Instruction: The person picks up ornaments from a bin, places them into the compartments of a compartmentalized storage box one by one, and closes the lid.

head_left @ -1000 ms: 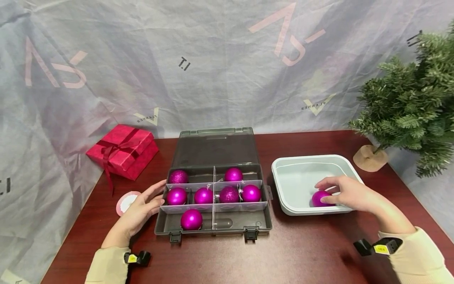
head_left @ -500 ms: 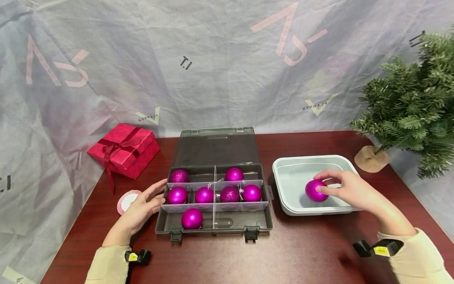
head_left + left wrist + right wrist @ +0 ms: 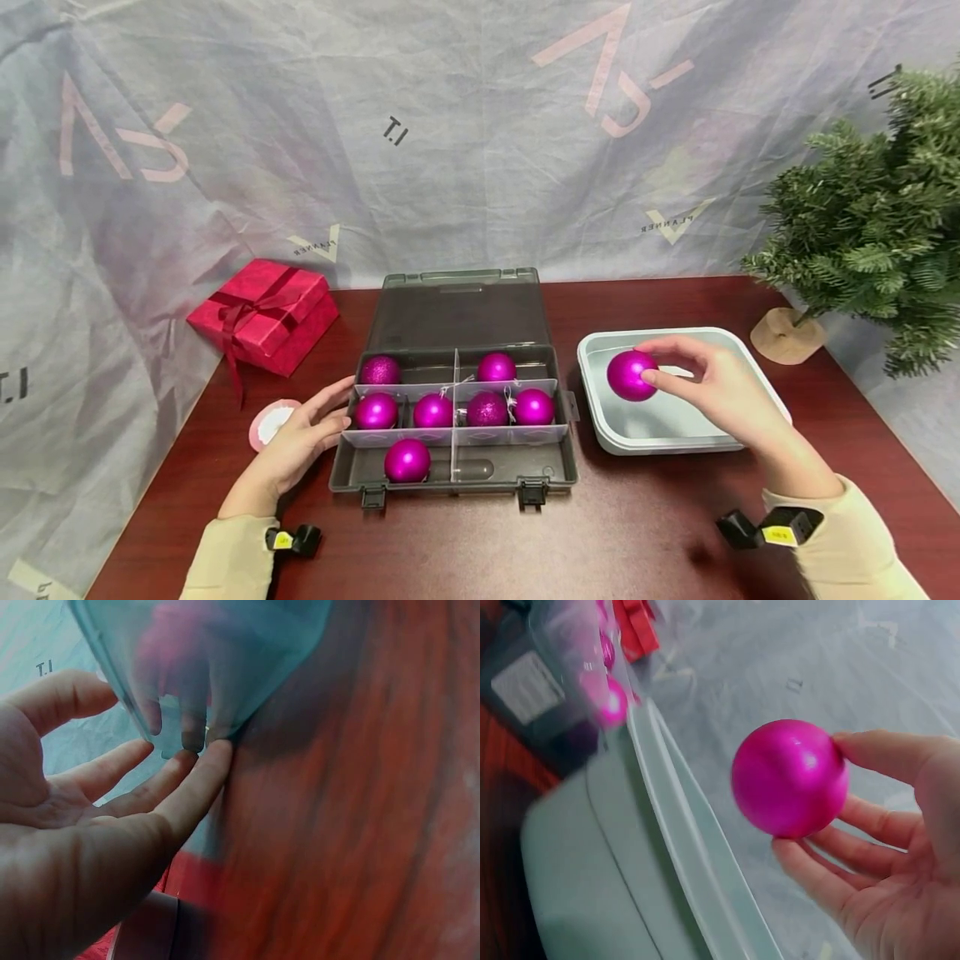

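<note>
Right hand (image 3: 720, 387) pinches magenta bauble (image 3: 628, 375) above white tray (image 3: 600, 417); left hand (image 3: 300, 437), fingers straight, steadies case (image 3: 450, 479); seven baubles stowed, near-right compartment vacant.

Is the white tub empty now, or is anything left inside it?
Empty, as far as the head view shows: the white tub has a bare floor, and the right hand holds the magenta ball above it.

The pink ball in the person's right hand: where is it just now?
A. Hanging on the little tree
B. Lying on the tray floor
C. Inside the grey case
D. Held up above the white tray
D: the right hand pinches the pink ball clear above the white tray.
</note>
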Motion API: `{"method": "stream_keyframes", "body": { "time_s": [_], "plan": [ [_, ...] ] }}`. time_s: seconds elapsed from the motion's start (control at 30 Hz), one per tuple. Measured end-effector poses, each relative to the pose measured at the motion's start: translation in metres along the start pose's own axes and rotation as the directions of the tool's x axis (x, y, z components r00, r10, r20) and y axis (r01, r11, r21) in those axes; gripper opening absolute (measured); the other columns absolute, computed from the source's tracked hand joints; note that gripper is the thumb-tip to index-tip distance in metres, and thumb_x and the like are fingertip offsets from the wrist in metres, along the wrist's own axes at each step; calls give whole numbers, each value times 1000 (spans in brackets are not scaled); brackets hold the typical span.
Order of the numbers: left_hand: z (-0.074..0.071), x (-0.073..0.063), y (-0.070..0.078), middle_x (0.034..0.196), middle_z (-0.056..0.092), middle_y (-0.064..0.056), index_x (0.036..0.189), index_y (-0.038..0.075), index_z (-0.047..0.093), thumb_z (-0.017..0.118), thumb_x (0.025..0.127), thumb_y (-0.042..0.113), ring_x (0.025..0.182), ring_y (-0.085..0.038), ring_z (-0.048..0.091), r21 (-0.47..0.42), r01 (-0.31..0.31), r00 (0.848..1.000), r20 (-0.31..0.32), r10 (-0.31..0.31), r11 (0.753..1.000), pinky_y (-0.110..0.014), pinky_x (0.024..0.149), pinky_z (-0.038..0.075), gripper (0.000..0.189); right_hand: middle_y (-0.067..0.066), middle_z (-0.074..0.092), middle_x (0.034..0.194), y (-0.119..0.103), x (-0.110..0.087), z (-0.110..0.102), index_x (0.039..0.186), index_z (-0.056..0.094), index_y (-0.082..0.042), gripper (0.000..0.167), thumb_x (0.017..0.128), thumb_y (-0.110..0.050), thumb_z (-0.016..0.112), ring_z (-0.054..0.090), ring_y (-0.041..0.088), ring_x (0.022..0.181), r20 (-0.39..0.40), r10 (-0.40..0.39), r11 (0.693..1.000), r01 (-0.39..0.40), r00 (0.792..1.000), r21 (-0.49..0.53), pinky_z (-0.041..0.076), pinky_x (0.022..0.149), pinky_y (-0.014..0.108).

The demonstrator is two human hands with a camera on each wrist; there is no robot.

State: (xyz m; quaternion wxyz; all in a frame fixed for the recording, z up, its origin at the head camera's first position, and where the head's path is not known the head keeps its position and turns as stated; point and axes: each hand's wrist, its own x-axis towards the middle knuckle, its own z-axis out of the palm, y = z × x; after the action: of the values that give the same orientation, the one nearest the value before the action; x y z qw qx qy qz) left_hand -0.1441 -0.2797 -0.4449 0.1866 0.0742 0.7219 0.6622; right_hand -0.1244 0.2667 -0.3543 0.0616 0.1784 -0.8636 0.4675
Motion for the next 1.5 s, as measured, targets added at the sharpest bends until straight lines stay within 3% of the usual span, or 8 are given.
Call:
{"method": "stream_keyframes", "body": {
  "time_s": [0.23, 0.37, 0.53, 0.7, 0.9, 1.1, 1.33, 1.5],
  "plan": [
    [0, 1, 2, 162, 22, -21, 162, 9, 23, 55, 103, 10, 144, -36, 26, -5, -1, 1000, 3, 1, 1000, -23, 98, 46, 67, 5, 69, 121, -14, 5, 33, 125, 68, -2, 35, 91, 1, 74, 66, 9, 111, 66, -63, 985, 52, 996, 163, 55, 84, 25],
    [-1, 3, 0, 162, 22, -21, 162, 9, 23, 54, 103, 10, 139, -25, 34, 3, -5, 1000, 2, 5, 1000, -24, 98, 46, 67, 9, 67, 123, -22, 9, 59, 126, 68, -4, 35, 92, 1, 73, 65, 16, 114, 153, -114, 959, 69, 982, 275, 55, 88, 30],
    [-2, 3, -1, 162, 22, -22, 162, 10, 24, 55, 103, 10, 130, -11, 45, 8, -6, 1000, 0, 6, 1000, -24, 98, 46, 67, 6, 68, 122, -26, 14, 89, 125, 68, -9, 34, 92, -3, 75, 66, 22, 114, 238, -175, 940, 90, 955, 330, 54, 93, 36],
    [-1, 2, 0, 162, 22, -24, 162, 9, 23, 55, 103, 10, 128, -11, 46, 2, -9, 1000, 2, 9, 1000, -24, 97, 47, 67, 3, 67, 126, -25, 16, 114, 125, 68, -12, 35, 92, -9, 77, 65, 23, 116, 314, -256, 932, 148, 914, 329, 53, 95, 36],
    [-1, 0, 1, 162, 21, -25, 162, 9, 23, 54, 103, 10, 128, -12, 46, -7, -10, 1000, 4, 10, 1000, -24, 97, 47, 67, -3, 67, 126, -23, 17, 132, 124, 68, -15, 36, 90, -12, 79, 62, 18, 118, 353, -290, 940, 196, 889, 279, 50, 99, 33],
    [-2, 1, 0, 162, 22, -23, 162, 10, 23, 55, 103, 10, 128, -10, 47, -2, -3, 1000, -1, 3, 1000, -24, 98, 47, 67, -4, 68, 125, -20, 13, 140, 124, 68, -15, 38, 89, -10, 80, 62, 17, 119, 360, -300, 945, 225, 884, 235, 49, 100, 34],
    [-1, 1, 0, 162, 22, -23, 162, 10, 23, 55, 103, 11, 130, -12, 44, -1, -1, 1000, 2, 1, 1000, -24, 98, 46, 67, -3, 70, 123, -16, 10, 145, 121, 71, -15, 40, 84, -10, 85, 65, 15, 112, 313, -330, 941, 283, 890, 187, 53, 92, 34],
    [-1, -1, 0, 162, 22, -24, 162, 8, 23, 54, 103, 11, 131, -14, 43, -2, -16, 1000, 5, 16, 1000, -24, 97, 46, 66, -5, 69, 127, -12, 8, 147, 121, 70, -18, 43, 83, -8, 85, 63, 15, 118, 309, -344, 939, 320, 887, 125, 51, 95, 33]
  ]
}}
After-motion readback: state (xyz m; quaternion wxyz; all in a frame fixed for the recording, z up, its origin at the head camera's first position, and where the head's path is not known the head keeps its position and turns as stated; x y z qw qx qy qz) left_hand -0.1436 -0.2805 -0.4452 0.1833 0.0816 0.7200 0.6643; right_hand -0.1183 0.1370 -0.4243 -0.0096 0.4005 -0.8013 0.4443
